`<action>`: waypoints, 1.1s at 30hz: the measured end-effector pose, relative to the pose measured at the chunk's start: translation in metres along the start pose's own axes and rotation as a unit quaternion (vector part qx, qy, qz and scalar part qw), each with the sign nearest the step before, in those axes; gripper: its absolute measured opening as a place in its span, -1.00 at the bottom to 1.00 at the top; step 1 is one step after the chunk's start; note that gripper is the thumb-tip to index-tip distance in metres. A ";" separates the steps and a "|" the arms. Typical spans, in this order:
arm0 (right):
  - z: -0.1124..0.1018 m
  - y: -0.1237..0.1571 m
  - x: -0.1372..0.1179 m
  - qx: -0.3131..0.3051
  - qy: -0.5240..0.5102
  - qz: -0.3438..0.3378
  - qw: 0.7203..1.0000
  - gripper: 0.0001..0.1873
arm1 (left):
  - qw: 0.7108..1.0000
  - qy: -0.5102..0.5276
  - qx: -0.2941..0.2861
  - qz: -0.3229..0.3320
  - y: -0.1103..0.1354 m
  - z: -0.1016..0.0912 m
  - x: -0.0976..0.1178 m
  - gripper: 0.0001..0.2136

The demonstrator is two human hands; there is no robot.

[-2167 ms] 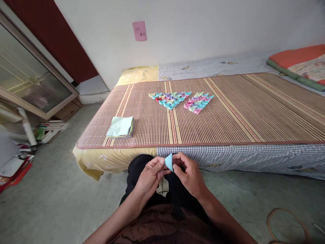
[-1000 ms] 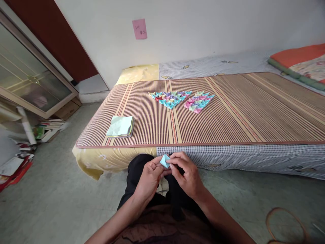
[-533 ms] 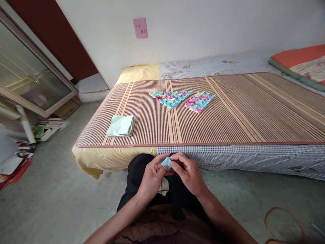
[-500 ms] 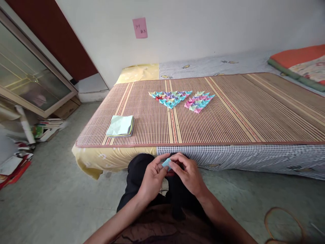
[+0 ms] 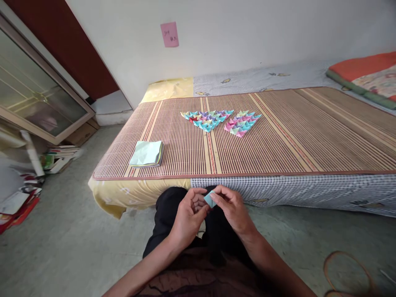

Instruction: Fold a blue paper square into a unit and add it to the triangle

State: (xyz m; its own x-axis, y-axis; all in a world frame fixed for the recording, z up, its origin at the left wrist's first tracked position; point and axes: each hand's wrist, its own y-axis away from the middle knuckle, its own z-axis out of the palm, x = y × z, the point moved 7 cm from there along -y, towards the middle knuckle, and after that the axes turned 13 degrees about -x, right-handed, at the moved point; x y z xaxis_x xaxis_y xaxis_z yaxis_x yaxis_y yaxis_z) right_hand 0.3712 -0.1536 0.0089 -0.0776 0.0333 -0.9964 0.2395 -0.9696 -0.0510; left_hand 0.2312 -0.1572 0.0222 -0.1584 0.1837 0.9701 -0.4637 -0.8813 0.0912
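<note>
A small light blue folded paper piece (image 5: 210, 198) sits between my two hands, above my lap and just in front of the bed's edge. My left hand (image 5: 187, 214) pinches its left side with thumb and fingers curled. My right hand (image 5: 232, 207) pinches its right side from above. On the striped bamboo mat (image 5: 278, 140) lie two flat triangular arrays of several coloured folded pieces, one (image 5: 206, 119) to the left and one (image 5: 241, 122) to the right. A stack of pale green paper squares (image 5: 146, 154) rests near the mat's left front corner.
The mat covers a low bed with a yellow sheet (image 5: 136, 194) and a checked sheet (image 5: 293, 192). Folded orange and green bedding (image 5: 365, 76) lies far right. A glass-door cabinet (image 5: 34, 95) and books (image 5: 58, 159) stand on the left floor. A hoop (image 5: 346, 270) lies lower right.
The blue piece was turned and pressed smaller between my fingers, from an upright triangle to a compact fold held slightly to the right. Everything on the mat stayed put.
</note>
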 end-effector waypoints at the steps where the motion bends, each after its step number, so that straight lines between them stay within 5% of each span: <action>1: 0.000 0.000 0.003 0.005 -0.018 0.008 1.000 -0.72 | 1.000 0.001 0.000 0.010 0.000 0.000 0.001 -0.72; 16: -0.002 0.002 0.000 0.003 -0.046 0.016 0.999 -0.81 | 1.000 0.012 0.006 -0.014 0.001 -0.010 0.001 -0.78; 23: 0.004 0.005 -0.019 -0.103 -0.011 -0.036 0.994 -0.73 | 0.999 0.048 -0.002 0.017 -0.001 -0.016 0.004 -0.72; 33: 0.003 0.005 -0.015 -0.080 0.021 -0.043 0.996 -0.82 | 0.999 0.048 -0.005 0.014 -0.001 -0.015 0.004 -0.75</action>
State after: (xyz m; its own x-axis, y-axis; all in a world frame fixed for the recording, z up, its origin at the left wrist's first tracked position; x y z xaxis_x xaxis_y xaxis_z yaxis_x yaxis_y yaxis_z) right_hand 0.3710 -0.1598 0.0235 -0.0640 0.1283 -0.9897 0.3857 -0.9115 -0.1431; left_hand 0.2181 -0.1495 0.0228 -0.2548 0.2006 0.9460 -0.4672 -0.8820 0.0612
